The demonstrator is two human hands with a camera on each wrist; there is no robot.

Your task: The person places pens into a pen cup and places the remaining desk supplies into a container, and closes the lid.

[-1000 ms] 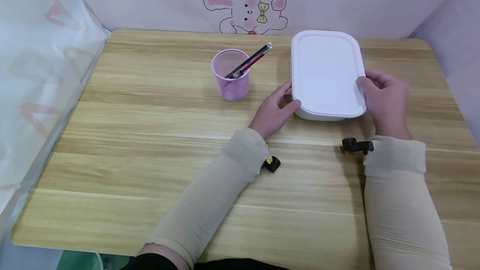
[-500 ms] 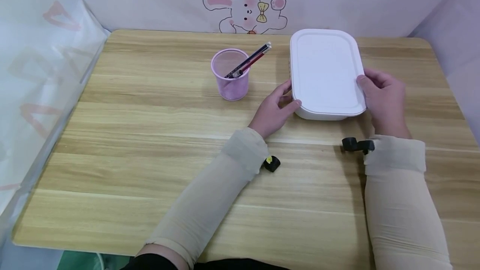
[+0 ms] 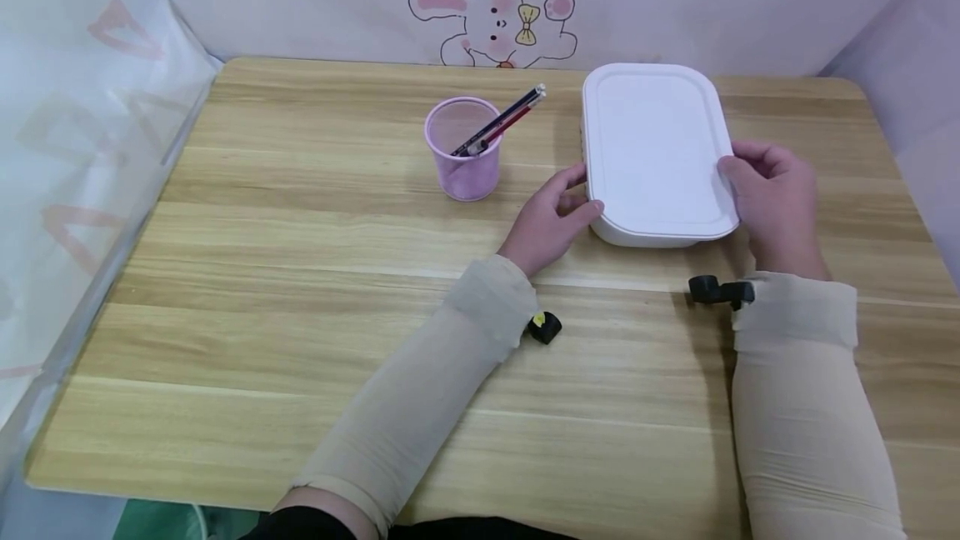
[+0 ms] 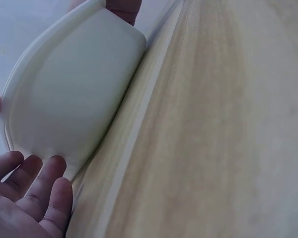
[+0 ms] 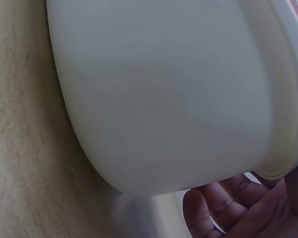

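A white lidded plastic box [image 3: 656,148] lies lengthwise on the table at the back right. My left hand [image 3: 546,227] holds it at the near left corner; the thumb lies on the lid's edge. In the left wrist view, the fingertips [image 4: 53,161] of that hand touch the box's side wall. At the right edge my right hand [image 3: 780,202] grips the box, thumb on the lid rim. Its fingers [image 5: 223,203] lie against the side wall in the right wrist view. What is inside the box is hidden by the lid.
A purple cup [image 3: 468,177] holding several pencils [image 3: 510,119] stands left of the box. The wooden table [image 3: 262,273] meets a printed white sheet [image 3: 637,15] at its back edge. Black camera mounts [image 3: 720,290] stick out from the wrists.
The box has shifted slightly towards me and to the right, along with my right hand. The left hand stays almost where it was, and the cup has not moved.
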